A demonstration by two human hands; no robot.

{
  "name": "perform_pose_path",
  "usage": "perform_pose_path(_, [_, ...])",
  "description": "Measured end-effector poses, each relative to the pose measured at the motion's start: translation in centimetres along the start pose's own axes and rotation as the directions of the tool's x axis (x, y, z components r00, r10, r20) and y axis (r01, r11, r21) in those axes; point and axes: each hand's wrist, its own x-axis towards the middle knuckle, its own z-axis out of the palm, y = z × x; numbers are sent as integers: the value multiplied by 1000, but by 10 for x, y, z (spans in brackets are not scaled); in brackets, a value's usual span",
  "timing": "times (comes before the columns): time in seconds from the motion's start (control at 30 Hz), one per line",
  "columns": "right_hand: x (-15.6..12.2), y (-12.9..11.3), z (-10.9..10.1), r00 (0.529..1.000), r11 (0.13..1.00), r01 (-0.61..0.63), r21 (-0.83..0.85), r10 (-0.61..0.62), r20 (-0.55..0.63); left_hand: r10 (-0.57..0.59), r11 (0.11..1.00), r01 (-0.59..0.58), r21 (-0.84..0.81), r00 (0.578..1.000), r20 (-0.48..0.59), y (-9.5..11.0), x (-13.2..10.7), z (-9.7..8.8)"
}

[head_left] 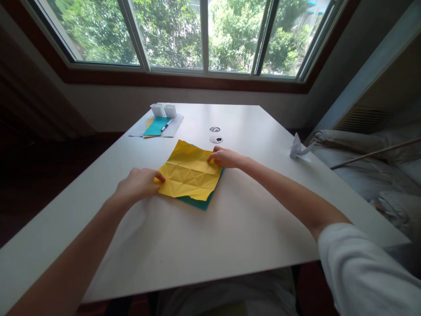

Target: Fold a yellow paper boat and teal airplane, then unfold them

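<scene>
A creased yellow paper square (189,172) lies on the white table (230,228), on top of a teal sheet (197,202) that shows along its near and right edges. My left hand (138,184) pinches the yellow paper's left corner, fingers curled. My right hand (225,157) pinches its right corner, fingers closed on the edge.
At the table's far left lie grey sheets (174,127) with a teal and a yellow paper (156,126), a pen (166,125) and two white paper boxes (163,109). A white folded paper figure (299,148) sits at the right edge. Two round holes (215,134) lie behind the paper. A bed (378,171) stands to the right.
</scene>
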Motion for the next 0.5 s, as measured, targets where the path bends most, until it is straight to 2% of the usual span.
perform_pose_path(0.07, [-2, -4, -1, 1000, 1000, -6, -5, 6, 7, 57, 990, -37, 136, 987, -148, 12, -4, -1])
perform_pose_path(0.13, [-3, -9, -3, 999, 999, -33, -39, 33, 3, 191, 971, -153, 184, 959, -210, 26, -4, -1])
perform_pose_path(0.2, [-3, -12, -5, 997, 994, -78, -81, 79, 5, 353, 933, -341, 111, 928, -118, 39, -1, 2])
perform_pose_path(0.27, [-3, -15, -7, 993, 989, -110, -102, 113, 19, 532, 846, -532, -41, 847, 2, 49, 4, 6])
perform_pose_path(0.3, [-2, -16, -8, 993, 988, -115, -102, 119, 28, 588, 807, -583, -95, 808, 37, 53, 6, 9])
perform_pose_path(0.33, [-3, -17, -8, 992, 988, -116, -102, 120, 34, 614, 788, -604, -119, 787, 68, 57, 8, 12])
perform_pose_path(0.37, [-4, -18, -9, 992, 988, -117, -105, 120, 29, 607, 794, -598, -110, 788, 101, 60, 9, 15])
perform_pose_path(0.43, [-13, -17, -12, 991, 984, -131, -118, 129, -23, 530, 846, -532, -43, 829, 179, 64, 8, 19])
perform_pose_path(0.5, [-30, -11, -18, 978, 975, -174, -137, 155, -137, 435, 892, -451, 14, 869, 236, 64, 7, 22])
